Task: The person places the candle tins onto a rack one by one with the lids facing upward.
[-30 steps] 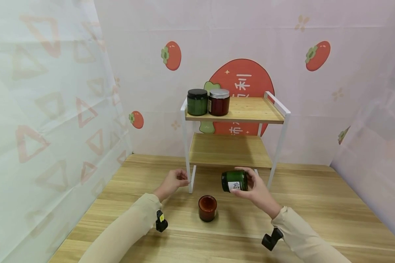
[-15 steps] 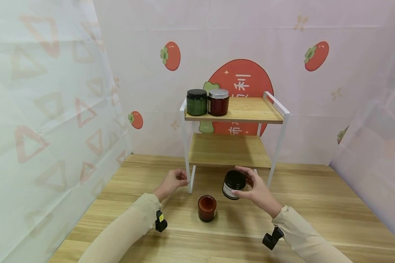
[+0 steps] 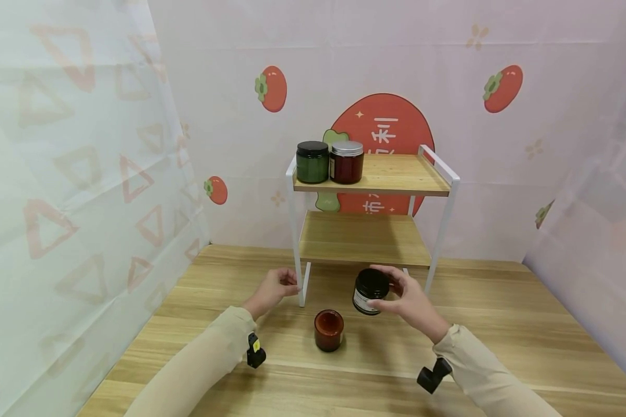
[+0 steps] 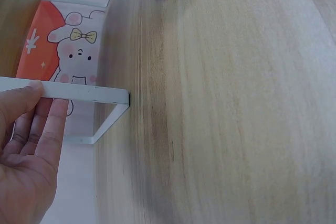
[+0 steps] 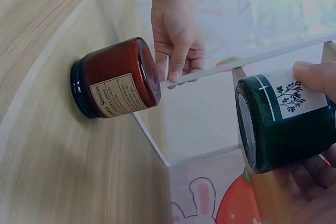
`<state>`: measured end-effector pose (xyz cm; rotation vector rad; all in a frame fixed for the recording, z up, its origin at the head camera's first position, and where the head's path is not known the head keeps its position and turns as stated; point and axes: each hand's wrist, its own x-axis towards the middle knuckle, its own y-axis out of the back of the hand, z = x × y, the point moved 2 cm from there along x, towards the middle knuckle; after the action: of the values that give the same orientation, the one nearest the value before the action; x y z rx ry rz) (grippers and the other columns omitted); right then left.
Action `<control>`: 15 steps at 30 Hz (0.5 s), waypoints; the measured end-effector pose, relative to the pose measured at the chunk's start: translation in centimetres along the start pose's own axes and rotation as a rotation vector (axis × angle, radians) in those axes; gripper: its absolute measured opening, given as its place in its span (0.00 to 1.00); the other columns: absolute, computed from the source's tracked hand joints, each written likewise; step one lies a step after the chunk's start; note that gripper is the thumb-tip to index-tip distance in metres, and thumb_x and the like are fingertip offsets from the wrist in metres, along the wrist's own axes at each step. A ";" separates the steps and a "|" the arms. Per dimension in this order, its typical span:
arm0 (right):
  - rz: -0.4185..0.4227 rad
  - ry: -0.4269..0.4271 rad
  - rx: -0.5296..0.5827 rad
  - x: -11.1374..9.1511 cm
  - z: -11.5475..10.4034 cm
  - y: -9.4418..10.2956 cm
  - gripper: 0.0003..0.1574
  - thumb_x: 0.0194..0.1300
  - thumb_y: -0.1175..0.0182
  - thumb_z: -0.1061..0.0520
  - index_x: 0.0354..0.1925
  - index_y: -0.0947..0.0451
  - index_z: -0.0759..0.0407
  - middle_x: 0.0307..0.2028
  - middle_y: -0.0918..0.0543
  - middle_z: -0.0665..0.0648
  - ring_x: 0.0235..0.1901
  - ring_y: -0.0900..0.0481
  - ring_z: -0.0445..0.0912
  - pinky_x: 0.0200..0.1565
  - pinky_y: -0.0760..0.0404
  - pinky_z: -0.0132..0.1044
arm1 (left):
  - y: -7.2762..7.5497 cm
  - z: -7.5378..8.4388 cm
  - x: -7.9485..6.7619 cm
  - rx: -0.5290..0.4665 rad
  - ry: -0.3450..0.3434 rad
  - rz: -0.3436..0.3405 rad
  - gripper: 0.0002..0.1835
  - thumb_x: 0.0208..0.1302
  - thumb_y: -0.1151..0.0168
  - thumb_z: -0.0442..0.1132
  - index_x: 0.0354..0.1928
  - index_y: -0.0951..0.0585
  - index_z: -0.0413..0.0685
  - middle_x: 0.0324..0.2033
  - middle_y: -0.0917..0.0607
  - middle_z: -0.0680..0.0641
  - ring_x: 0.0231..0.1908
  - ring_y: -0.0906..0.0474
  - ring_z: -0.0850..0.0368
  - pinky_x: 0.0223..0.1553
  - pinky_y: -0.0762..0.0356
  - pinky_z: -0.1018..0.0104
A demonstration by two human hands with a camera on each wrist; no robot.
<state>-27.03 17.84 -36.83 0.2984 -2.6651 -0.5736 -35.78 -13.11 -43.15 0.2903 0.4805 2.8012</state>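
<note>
Above the tabletop, in front of the shelf rack, my right hand (image 3: 409,304) grips a green glass jar (image 3: 369,294) with a black lid. In the head view its lid faces up, slightly tilted; the right wrist view shows a white label with a branch print (image 5: 291,98). My left hand (image 3: 273,289) pinches the rack's white front leg (image 4: 86,92) between thumb and fingers. Between the hands, an amber-red jar (image 3: 328,331) stands upside down on the table, its dark lid (image 5: 81,88) underneath and a cream label (image 5: 118,95) on its side.
The rack has a wooden top shelf (image 3: 396,174) and a lower shelf (image 3: 365,234). A green jar with a black lid (image 3: 312,163) and a dark red jar with a silver lid (image 3: 347,163) stand side by side at the top left. Printed cloth walls (image 3: 240,145) enclose the table (image 3: 501,324).
The green jar in my right hand has turned from lying sideways, lid to the left, to lid up. My left hand and the amber-red jar have stayed put.
</note>
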 end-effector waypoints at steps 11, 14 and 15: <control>-0.012 -0.003 0.006 0.1 -0.4 0.2 0.41 0.51 0.26 0.57 0.63 0.29 0.59 0.58 0.24 0.61 0.50 0.21 0.44 0.53 0.23 0.31 | 0.0 0.1 0.0 0.010 0.007 0.007 0.09 0.60 0.37 0.25 0.40 0.24 0.28 0.32 0.20 0.46 0.33 0.24 0.59 0.38 0.19 0.66; -0.015 -0.004 0.003 0.1 -0.5 0.3 0.41 0.51 0.25 0.57 0.63 0.29 0.58 0.57 0.24 0.61 0.50 0.22 0.43 0.54 0.23 0.32 | 0.0 -0.1 0.1 0.022 0.019 0.006 0.09 0.60 0.37 0.26 0.41 0.24 0.29 0.32 0.20 0.47 0.34 0.23 0.59 0.40 0.19 0.63; -0.016 -0.005 0.002 0.1 -0.5 0.3 0.41 0.51 0.25 0.57 0.63 0.28 0.58 0.57 0.24 0.61 0.50 0.22 0.42 0.54 0.23 0.33 | 0.0 -0.1 0.1 0.024 0.023 0.005 0.09 0.61 0.37 0.27 0.41 0.24 0.30 0.32 0.20 0.47 0.34 0.23 0.59 0.40 0.19 0.62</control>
<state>-26.92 17.89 -36.22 0.3198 -2.6708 -0.5782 -35.87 -13.15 -43.22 0.2653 0.5201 2.8082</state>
